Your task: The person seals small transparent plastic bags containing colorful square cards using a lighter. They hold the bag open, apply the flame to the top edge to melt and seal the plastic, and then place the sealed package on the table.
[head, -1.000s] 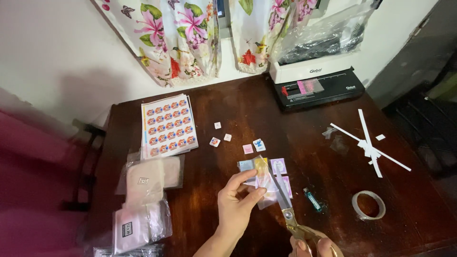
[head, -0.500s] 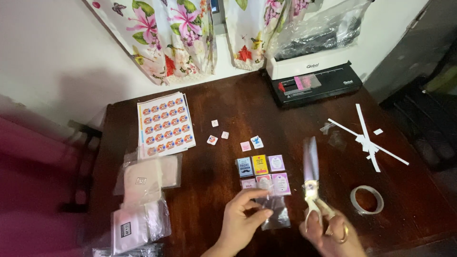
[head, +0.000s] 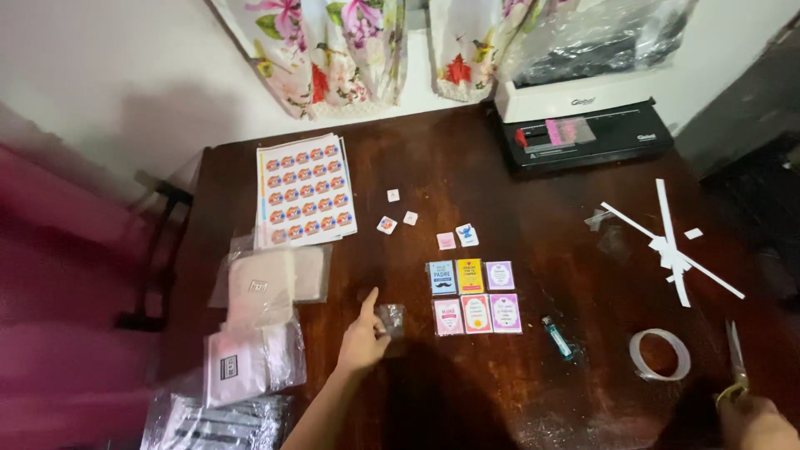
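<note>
My left hand (head: 363,337) rests on the dark wooden table (head: 433,167), thumb and finger pinching a small clear plastic piece (head: 390,319), index finger pointing away. To its right lie several small coloured cards (head: 473,296) in two neat rows. My right hand (head: 752,419) is at the bottom right corner, gripping scissors (head: 734,364) whose blades point away from me, close to a roll of clear tape (head: 660,353). A small blue lighter (head: 557,337) lies between the cards and the tape.
A sticker sheet (head: 303,190) lies at the far left, clear plastic bags (head: 258,325) below it. Small cut squares (head: 455,238) dot the middle. A black and white laminator (head: 583,125) stands at the back right, white paper strips (head: 671,250) in front of it.
My left hand has shifted left and set down onto the table with the clear piece. My right hand has carried the scissors off to the right, beside the tape roll.
</note>
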